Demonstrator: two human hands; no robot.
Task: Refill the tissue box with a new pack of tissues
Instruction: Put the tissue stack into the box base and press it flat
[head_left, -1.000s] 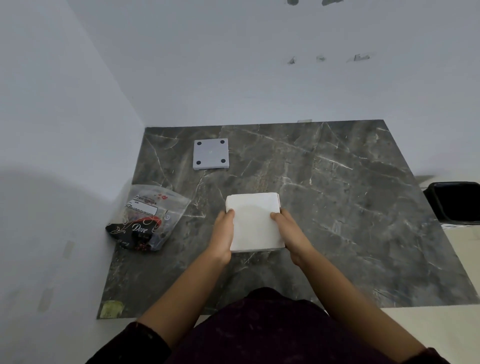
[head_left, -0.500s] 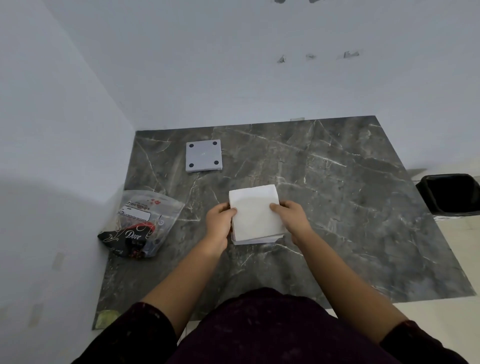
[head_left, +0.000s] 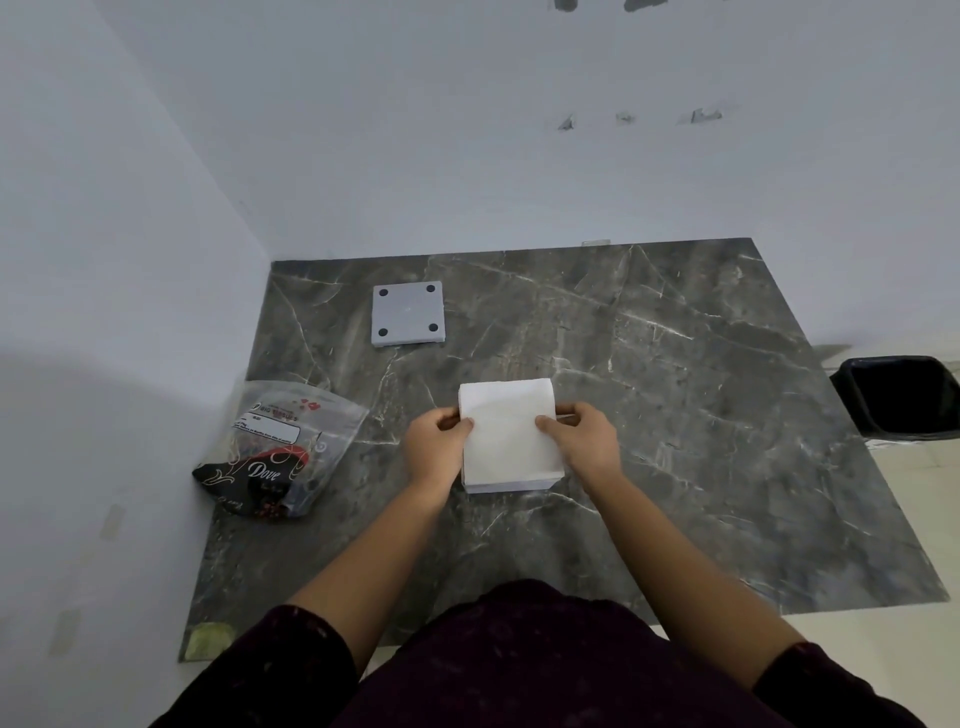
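Both hands (head_left: 511, 444) closed around the white tissue stack (head_left: 510, 432).

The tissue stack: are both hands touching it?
Touching. In the head view, the left hand and right hand grip opposite sides of the tissue stack, thumbs on top.

We take this for a plain room in a home. A dark marble-patterned table (head_left: 675, 415) fills the middle of the frame, pushed into a corner of bare white walls (head_left: 467, 156). At the right edge a black bin (head_left: 896, 397) stands on pale floor tiles (head_left: 924, 499).
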